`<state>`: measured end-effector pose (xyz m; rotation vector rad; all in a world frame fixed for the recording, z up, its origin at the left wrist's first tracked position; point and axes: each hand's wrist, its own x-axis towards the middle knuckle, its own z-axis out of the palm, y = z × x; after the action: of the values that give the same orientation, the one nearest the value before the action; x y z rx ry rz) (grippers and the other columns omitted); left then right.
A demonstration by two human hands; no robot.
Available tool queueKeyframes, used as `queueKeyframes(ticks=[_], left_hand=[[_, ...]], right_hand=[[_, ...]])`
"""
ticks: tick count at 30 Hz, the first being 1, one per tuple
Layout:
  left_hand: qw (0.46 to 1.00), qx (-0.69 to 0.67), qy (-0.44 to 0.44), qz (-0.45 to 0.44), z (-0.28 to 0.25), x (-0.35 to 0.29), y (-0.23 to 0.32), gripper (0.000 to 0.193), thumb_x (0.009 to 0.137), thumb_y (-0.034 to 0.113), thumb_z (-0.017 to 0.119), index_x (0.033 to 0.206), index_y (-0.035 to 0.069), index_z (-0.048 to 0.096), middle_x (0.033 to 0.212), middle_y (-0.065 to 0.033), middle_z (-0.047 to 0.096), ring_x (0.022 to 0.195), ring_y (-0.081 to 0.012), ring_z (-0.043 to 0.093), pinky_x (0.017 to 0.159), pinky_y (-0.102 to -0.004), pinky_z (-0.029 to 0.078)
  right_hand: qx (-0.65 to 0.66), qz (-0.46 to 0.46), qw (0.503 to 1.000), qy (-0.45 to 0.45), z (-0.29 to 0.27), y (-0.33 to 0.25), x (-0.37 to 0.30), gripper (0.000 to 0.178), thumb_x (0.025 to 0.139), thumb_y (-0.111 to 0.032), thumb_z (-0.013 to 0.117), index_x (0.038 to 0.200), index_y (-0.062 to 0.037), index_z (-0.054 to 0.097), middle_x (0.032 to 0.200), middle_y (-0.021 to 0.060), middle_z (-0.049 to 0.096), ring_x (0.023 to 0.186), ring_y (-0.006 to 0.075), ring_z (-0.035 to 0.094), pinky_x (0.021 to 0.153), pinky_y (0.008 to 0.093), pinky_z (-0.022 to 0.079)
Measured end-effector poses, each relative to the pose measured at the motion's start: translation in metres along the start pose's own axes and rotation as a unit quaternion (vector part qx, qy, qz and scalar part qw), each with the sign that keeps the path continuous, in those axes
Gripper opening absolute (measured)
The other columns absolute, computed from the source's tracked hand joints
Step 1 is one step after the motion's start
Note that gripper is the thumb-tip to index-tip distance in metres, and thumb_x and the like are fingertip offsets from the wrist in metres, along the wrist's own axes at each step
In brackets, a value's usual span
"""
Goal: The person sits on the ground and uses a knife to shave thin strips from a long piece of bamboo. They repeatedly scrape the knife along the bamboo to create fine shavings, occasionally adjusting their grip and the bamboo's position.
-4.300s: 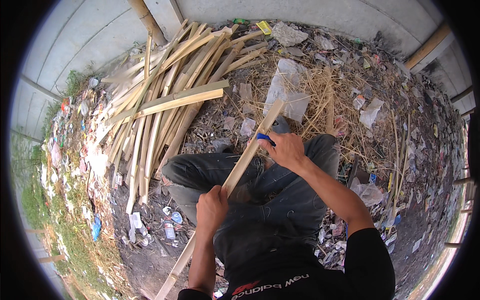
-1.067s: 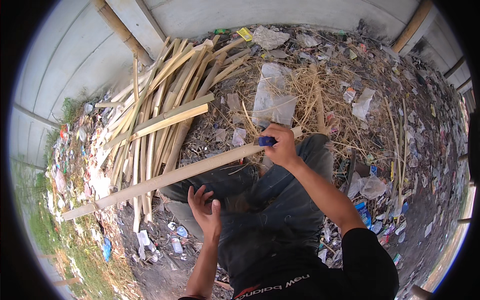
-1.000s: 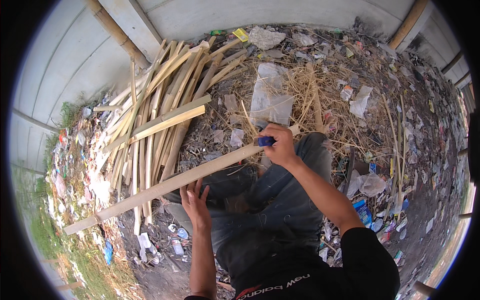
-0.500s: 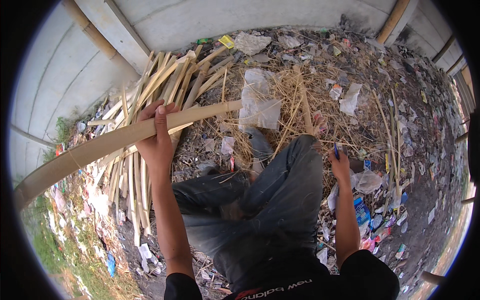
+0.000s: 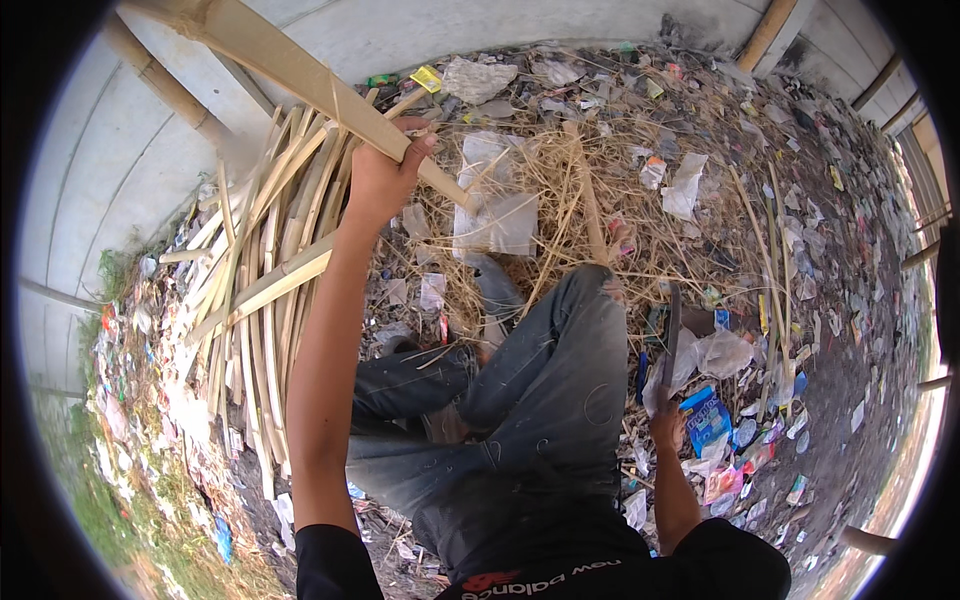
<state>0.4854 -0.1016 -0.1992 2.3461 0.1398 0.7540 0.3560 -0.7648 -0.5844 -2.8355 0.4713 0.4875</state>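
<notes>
My left hand (image 5: 387, 180) is closed round a long split bamboo slat (image 5: 300, 85). The slat slants from the upper left down to its near end, over a pale plastic sheet (image 5: 512, 222) on the ground. My right hand (image 5: 667, 428), lower and beside my knee, is closed on the handle end of a long dark machete (image 5: 672, 335). Its blade points away from me and stands apart from the bamboo. A small dark blue object (image 5: 642, 376) lies beside the blade; its kind is unclear.
A pile of split bamboo slats (image 5: 265, 300) lies at the left. Dry shavings (image 5: 560, 180) and litter cover the ground ahead. A blue packet (image 5: 708, 420) is near my right hand. A grey panel wall (image 5: 450, 25) stands at the back, with a bamboo pole (image 5: 170, 80) against it.
My left hand has moved away from me and right, swinging the slat's far end up. My right hand has drawn back towards me; the machete now shows, where something blue showed before.
</notes>
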Motion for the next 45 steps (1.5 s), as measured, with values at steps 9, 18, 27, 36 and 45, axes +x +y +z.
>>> queueKeyframes(ticks=[9, 18, 27, 36, 45], left_hand=[[0.991, 0.066, 0.107, -0.037, -0.025, 0.027, 0.034, 0.040, 0.095, 0.036, 0.081, 0.111, 0.000, 0.078, 0.078, -0.0118, 0.076, 0.077, -0.0241, 0.077, 0.071, -0.0370, 0.058], [0.994, 0.065, 0.068, -0.047, -0.026, 0.057, 0.016, 0.035, 0.096, 0.034, 0.079, 0.091, -0.001, 0.078, 0.069, -0.0137, 0.073, 0.062, -0.0250, 0.073, 0.062, -0.0399, 0.057], [0.991, 0.090, 0.021, -0.100, -0.005, 0.098, 0.010, 0.053, 0.094, 0.042, 0.081, 0.089, -0.009, 0.069, 0.073, -0.0238, 0.072, 0.069, -0.0384, 0.076, 0.063, -0.0462, 0.061], [0.986, 0.107, -0.001, -0.132, -0.002, 0.103, 0.017, 0.043, 0.096, 0.039, 0.079, 0.089, -0.003, 0.077, 0.064, -0.0129, 0.070, 0.063, -0.0244, 0.073, 0.063, -0.0410, 0.057], [0.991, 0.047, 0.005, -0.128, -0.017, 0.097, 0.010, 0.047, 0.094, 0.041, 0.082, 0.084, -0.003, 0.068, 0.069, -0.0147, 0.071, 0.065, -0.0274, 0.073, 0.060, -0.0423, 0.058]], right_hand=[[0.332, 0.115, 0.936, -0.019, -0.054, -0.041, 0.036, 0.041, 0.099, -0.038, 0.067, 0.126, -0.0071, 0.071, 0.080, 0.0132, 0.065, 0.075, 0.0299, 0.068, 0.071, 0.0452, 0.055], [0.869, 0.197, 0.395, -0.223, -0.173, -0.265, -0.073, 0.035, 0.106, -0.048, 0.061, 0.089, -0.0186, 0.050, 0.072, -0.0076, 0.050, 0.060, 0.0077, 0.051, 0.066, 0.0313, 0.047], [0.692, -0.128, 0.660, -0.263, -0.185, -0.386, -0.169, 0.045, 0.109, -0.052, 0.056, 0.092, -0.0111, 0.055, 0.069, -0.0025, 0.051, 0.051, 0.0088, 0.051, 0.058, 0.0351, 0.049], [0.462, -0.271, 0.815, -0.221, -0.096, -0.433, -0.112, 0.048, 0.109, -0.047, 0.058, 0.106, 0.0001, 0.068, 0.066, 0.0030, 0.057, 0.050, 0.0138, 0.055, 0.053, 0.0350, 0.048], [0.638, -0.055, 0.638, -0.428, -0.209, -0.455, -0.123, 0.056, 0.102, -0.065, 0.060, 0.088, -0.0113, 0.051, 0.061, -0.0034, 0.041, 0.047, 0.0084, 0.040, 0.050, 0.0295, 0.040]])
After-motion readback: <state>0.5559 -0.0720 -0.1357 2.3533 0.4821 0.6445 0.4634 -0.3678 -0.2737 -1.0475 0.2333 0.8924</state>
